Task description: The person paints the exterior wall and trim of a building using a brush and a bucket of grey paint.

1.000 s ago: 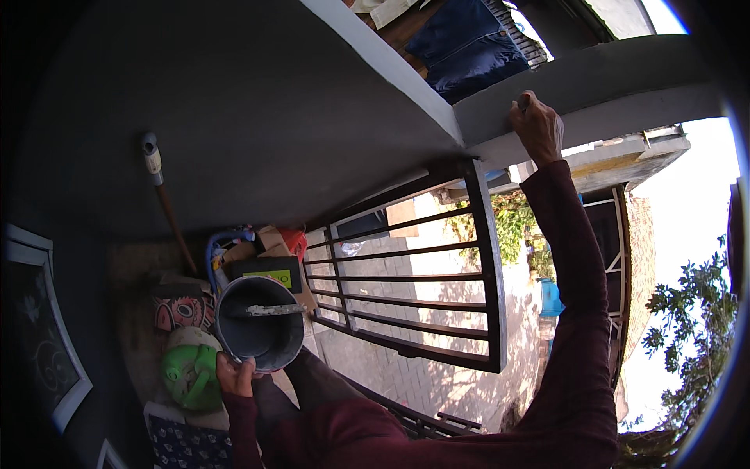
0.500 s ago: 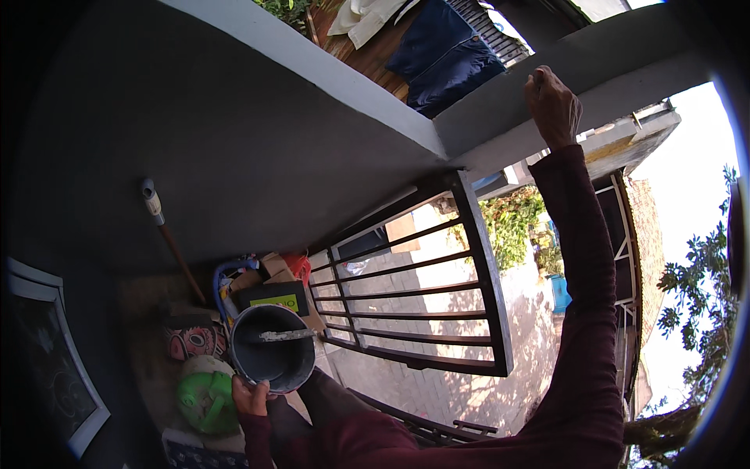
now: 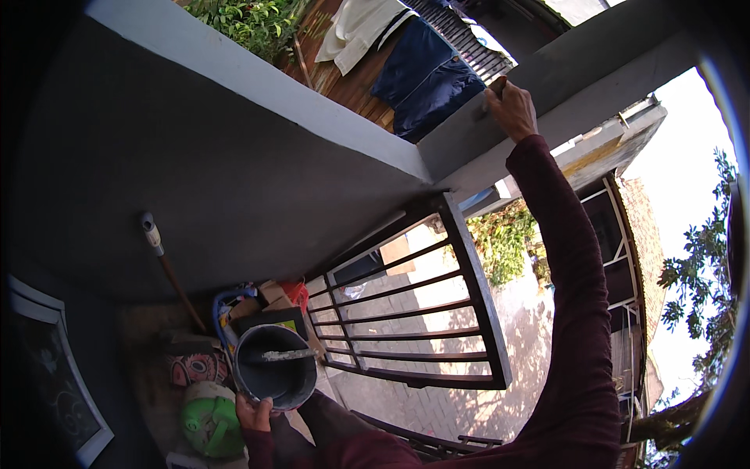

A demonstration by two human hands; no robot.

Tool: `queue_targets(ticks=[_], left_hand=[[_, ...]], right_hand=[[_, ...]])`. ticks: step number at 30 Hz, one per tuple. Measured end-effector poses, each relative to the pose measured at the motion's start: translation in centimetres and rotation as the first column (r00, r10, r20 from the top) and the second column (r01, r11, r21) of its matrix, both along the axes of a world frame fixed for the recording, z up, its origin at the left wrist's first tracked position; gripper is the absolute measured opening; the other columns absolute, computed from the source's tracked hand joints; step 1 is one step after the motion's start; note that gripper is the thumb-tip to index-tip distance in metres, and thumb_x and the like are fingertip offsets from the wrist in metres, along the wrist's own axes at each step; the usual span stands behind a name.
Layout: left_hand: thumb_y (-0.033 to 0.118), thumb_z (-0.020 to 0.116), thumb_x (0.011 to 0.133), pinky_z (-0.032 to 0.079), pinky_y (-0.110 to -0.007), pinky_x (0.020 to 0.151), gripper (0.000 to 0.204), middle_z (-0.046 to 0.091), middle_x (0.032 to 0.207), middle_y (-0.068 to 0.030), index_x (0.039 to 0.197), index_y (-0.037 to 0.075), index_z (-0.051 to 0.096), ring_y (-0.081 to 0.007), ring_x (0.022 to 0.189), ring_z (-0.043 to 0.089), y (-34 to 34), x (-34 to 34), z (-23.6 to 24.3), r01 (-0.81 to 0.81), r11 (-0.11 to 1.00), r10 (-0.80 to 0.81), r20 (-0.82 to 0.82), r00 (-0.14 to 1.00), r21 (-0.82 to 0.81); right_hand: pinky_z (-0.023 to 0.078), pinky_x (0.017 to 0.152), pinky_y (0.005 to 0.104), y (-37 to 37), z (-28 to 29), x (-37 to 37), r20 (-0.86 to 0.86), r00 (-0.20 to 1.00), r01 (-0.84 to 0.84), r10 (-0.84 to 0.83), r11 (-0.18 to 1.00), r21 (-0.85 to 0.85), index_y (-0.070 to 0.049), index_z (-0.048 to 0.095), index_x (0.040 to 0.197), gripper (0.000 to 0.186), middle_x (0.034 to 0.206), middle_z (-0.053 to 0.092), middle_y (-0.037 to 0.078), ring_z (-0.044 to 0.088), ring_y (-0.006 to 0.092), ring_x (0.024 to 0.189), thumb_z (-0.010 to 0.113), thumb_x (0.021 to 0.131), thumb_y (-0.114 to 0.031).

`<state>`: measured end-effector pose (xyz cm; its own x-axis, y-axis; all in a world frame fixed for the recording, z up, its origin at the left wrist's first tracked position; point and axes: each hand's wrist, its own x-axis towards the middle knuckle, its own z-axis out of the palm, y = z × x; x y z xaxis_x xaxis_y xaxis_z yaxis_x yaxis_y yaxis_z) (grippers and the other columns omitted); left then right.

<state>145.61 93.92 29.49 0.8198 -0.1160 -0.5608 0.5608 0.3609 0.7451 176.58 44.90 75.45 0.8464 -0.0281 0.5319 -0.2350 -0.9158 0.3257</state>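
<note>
My left hand (image 3: 255,413) grips bucket (image 3: 248,350) by near rim, fingers curled. Crusted stick (image 3: 287,355) spans mouth, long axis left-right, left hand nearer. Right hand (image 3: 512,109), up-right of bucket, curled at grey beam (image 3: 574,72); contents: cannot tell.

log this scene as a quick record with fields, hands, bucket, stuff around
left hand: gripping the near rim of the dark bucket; hand at its lower left
right hand: raised at the grey beam; hand curled, whether it holds anything unclear
bucket: mouth facing the camera, pale-crusted tool reaching to its right rim
left side: green container beside the bucket, pole further up
centre: dark barred gate
beyond beam: dark blue garment, white garment
</note>
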Motion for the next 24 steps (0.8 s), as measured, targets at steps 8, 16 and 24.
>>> queue_targets(ticks=[8, 16, 24], left_hand=[[0.006, 0.063, 0.074, 0.054, -0.025, 0.05, 0.037, 0.055, 0.092, -0.0084, 0.106, 0.001, 0.044, -0.0125, 0.065, 0.056, 0.8, -0.2, 0.2, 0.008, 1.0, -0.008, -0.011, 1.0, -0.007], [0.005, 0.064, 0.074, 0.053, -0.025, 0.048, 0.035, 0.055, 0.089, -0.0088, 0.103, 0.001, 0.043, -0.0126, 0.064, 0.056, 1.1, -0.2, -1.4, -0.017, 1.0, 0.017, 0.017, 1.0, 0.021], [0.009, 0.064, 0.074, 0.053, -0.024, 0.046, 0.041, 0.055, 0.089, -0.0096, 0.109, 0.0, 0.043, -0.0133, 0.061, 0.056, 1.0, 0.1, 0.2, -0.02, 1.0, 0.02, -0.011, 1.0, 0.006]], right_hand=[[0.053, 0.065, 0.038, 3.4, -4.1, -0.7, -0.268, 0.953, -0.263, 0.141, 0.825, -0.5, -0.009, 0.06, 0.09, 0.015, 0.082, 0.064, 0.009, 0.066, 0.0269, 0.077, 0.053, 0.093, -0.022], [0.052, 0.072, 0.042, 4.4, -9.1, 0.5, -0.359, 0.922, -0.132, 0.147, 0.989, 0.067, -0.004, 0.061, 0.089, 0.014, 0.076, 0.063, 0.014, 0.065, 0.0339, 0.079, 0.057, 0.087, -0.018], [0.053, 0.071, 0.0437, 3.2, 3.7, 0.9, 0.105, 0.989, -0.073, 0.108, 0.952, -0.298, -0.007, 0.062, 0.094, 0.02, 0.087, 0.068, 0.013, 0.066, 0.034, 0.081, 0.057, 0.091, -0.026]])
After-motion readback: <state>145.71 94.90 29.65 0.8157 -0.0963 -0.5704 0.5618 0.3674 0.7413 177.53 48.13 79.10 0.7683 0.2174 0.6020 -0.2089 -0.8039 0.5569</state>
